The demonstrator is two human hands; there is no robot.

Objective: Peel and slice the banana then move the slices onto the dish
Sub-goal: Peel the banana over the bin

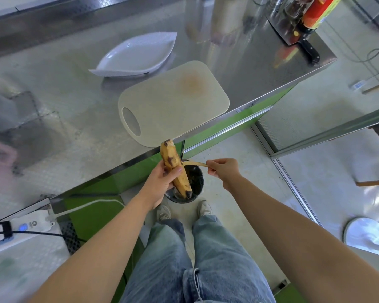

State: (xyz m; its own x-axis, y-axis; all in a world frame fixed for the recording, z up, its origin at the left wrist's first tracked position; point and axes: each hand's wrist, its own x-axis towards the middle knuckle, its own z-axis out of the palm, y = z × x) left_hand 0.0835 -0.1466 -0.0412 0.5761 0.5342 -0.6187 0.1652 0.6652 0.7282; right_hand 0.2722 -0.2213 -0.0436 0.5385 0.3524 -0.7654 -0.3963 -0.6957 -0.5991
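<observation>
My left hand [160, 182] grips a brown-spotted yellow banana [173, 165] around its middle, held upright over a black bin. My right hand [223, 170] pinches the end of a peel strip [195, 164] that is pulled off sideways from the banana. A pale cutting board [173, 101] lies on the steel counter, its near corner hanging over the edge. Behind it rests a white leaf-shaped dish [136, 55], with nothing on it. A black-handled cleaver [293, 38] lies at the counter's far right corner.
A black bin [193, 186] stands on the floor below the banana, by my feet. Bottles and jars [315, 14] crowd the far right of the counter [64, 95]. A power strip [26, 226] with cables lies at the near left. A pink object sits at the left edge.
</observation>
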